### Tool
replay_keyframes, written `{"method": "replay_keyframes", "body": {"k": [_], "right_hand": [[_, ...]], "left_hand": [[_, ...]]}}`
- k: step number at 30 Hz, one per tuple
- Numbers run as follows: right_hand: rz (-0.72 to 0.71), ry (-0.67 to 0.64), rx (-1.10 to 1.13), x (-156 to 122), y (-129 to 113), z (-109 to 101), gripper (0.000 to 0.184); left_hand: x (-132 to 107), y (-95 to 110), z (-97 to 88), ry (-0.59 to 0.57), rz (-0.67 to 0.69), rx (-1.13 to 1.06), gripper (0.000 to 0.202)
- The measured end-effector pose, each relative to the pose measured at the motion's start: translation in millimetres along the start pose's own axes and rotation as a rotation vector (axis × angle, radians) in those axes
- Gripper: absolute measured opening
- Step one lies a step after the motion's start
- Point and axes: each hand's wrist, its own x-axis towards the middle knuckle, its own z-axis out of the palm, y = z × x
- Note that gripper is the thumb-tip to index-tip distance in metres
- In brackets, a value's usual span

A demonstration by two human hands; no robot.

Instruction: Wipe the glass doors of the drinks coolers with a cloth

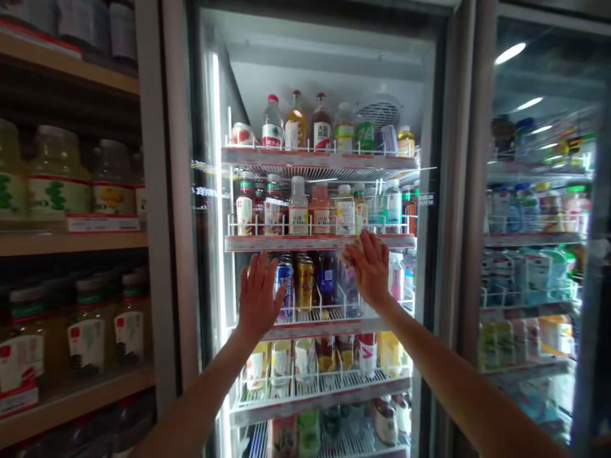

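Note:
My left hand (258, 296) is spread with its palm toward the closed glass door (329, 76) of a lit drinks cooler, and seems to rest on the glass. Higher and to the right, my right hand (371, 267) presses a pale crumpled cloth (352, 250) to the same door; most of the cloth is hidden beneath the fingers. Behind the glass near my left hand stand a blue can (285, 286) and a gold can (305, 280). Bottles of juice (298, 207) fill the shelf just above my hands.
Wooden shelves (71, 243) with large juice bottles (57, 172) stand on the left. A second glass-door cooler (529, 238) full of drinks is on the right, with ceiling lights reflected in it. Metal door frames (461, 191) run between them.

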Motion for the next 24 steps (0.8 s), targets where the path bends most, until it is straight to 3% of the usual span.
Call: {"method": "replay_keyframes", "body": {"k": [1,5,6,11,14,16,17,21,23,24], "right_hand": [[0.0,-0.01,0.004,-4.7,1.3,-1.6,0.034],[-0.265,-0.229,0.096,-24.0,-0.9,-7.3,0.031],[-0.271,-0.245,0.096,-24.9,0.2,-8.2,0.032],[0.082,-0.078,-0.014,-20.5,5.2,-10.7,0.036],[-0.123,-0.221,0.05,-40.7,6.4,-16.5,0.036],[-0.214,-0.258,0.07,-59.2,19.8,-23.3,0.037],[-0.169,-0.219,0.047,-67.2,30.6,-26.9,0.039],[0.278,0.093,-0.13,-87.1,63.9,-35.1,0.049],[0.324,0.106,-0.123,-95.1,55.9,-34.5,0.05],[0.276,0.053,-0.082,-99.0,47.1,-33.8,0.049]], "left_hand": [[-1.0,3.7,3.4,-0.001,0.007,0.008,0.059],[-8.0,18.8,16.3,-0.021,0.029,0.037,0.064],[-9.5,21.6,18.7,-0.015,0.017,0.035,0.065],[-10.6,28.0,23.5,0.021,-0.021,0.016,0.067],[-9.7,28.9,21.8,0.023,-0.03,0.01,0.069],[-10.5,29.2,20.5,0.017,-0.035,0.009,0.068],[-11.5,29.3,20.2,0.011,-0.036,0.01,0.068],[-15.3,31.3,21.6,0.009,-0.04,0.023,0.068],[-16.0,33.0,23.3,0.025,-0.05,0.024,0.068],[-16.0,33.8,23.9,0.033,-0.052,0.022,0.068]]}}
